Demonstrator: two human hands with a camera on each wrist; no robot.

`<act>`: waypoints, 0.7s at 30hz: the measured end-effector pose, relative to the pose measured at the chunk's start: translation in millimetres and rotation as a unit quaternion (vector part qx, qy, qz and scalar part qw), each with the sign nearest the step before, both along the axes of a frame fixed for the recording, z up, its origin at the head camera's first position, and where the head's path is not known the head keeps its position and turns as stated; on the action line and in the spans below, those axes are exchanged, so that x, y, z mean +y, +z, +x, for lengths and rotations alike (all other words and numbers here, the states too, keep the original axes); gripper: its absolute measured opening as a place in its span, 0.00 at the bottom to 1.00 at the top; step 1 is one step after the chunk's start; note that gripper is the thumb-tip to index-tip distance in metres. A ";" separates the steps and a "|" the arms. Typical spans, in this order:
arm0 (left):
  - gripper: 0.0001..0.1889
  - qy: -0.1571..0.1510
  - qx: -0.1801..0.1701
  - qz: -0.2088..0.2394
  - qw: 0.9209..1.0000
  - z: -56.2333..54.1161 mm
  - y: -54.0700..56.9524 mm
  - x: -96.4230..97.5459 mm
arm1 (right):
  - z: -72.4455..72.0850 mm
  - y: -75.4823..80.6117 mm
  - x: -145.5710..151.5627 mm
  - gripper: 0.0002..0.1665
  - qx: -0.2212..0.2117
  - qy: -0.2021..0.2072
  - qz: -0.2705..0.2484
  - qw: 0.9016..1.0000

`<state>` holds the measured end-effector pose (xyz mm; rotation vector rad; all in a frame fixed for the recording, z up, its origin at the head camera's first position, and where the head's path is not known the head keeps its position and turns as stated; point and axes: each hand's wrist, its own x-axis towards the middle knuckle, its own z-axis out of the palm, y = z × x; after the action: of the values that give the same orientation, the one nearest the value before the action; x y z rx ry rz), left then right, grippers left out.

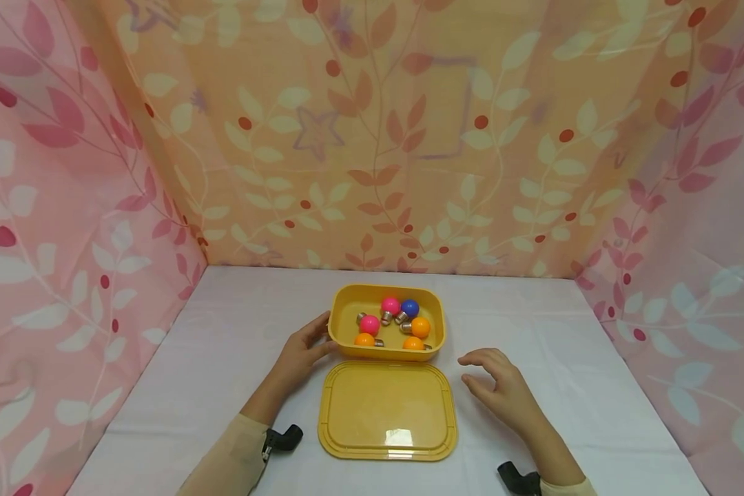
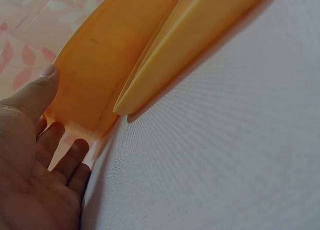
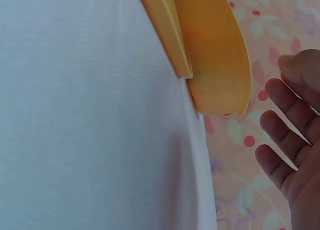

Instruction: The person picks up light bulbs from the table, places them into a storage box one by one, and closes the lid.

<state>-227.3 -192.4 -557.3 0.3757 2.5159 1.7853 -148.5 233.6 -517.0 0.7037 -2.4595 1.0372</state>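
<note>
A yellow plastic box [image 1: 345, 351] stands mid-table in the head view. Inside lie several small light bulbs with metal screw bases: two pink bulbs [image 1: 390, 306], one blue bulb [image 1: 410, 308] and three orange bulbs [image 1: 420, 327]. Right in front of the box, its flat yellow lid [image 1: 387, 406] lies on the cloth. My left hand [image 1: 300, 351] rests at the box's left end, the thumb [image 2: 47, 78] against the outer wall and the fingers loosely bent beside it. Off the box's right end, my right hand [image 1: 499, 386] hovers with relaxed, parted fingers and nothing in them.
A white cloth [image 1: 521, 310] covers the table. Orange patterned fabric [image 1: 372, 138] hangs behind it, and pink fabric [image 1: 56, 241] walls in both sides. Each wrist carries a black camera mount, such as the left mount [image 1: 284, 439].
</note>
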 end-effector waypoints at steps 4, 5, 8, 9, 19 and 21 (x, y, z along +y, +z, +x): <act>0.39 0.001 -0.001 -0.005 1.000 0.0 0.7 0.9 | 0.1 -4.5 1.0 0.22 -0.002 0.003 -0.001 1.000; 0.39 -0.001 -0.002 -0.005 1.000 0.0 1.4 1.3 | 0.2 -5.4 1.5 0.22 -0.003 0.002 0.000 1.000; 0.38 -0.008 -0.006 -0.007 1.000 0.4 5.2 1.6 | 0.7 -7.1 3.4 0.22 -0.004 0.001 0.002 1.000; 0.38 -0.009 -0.007 -0.009 1.000 0.9 6.8 1.4 | 0.5 -7.4 4.1 0.23 -0.004 0.002 0.002 1.000; 0.43 -0.014 -0.030 -0.102 0.994 15.6 22.8 -8.3 | -0.7 -8.2 9.8 0.23 -0.018 -0.024 0.009 0.999; 0.42 -0.024 -0.031 -0.118 0.992 22.8 24.3 -12.7 | 0.1 -7.7 11.0 0.22 -0.026 -0.026 0.010 0.999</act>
<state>-204.5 -205.1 -533.0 0.3611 2.6099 1.4378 -148.4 244.5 -524.7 0.6218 -2.5228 1.0245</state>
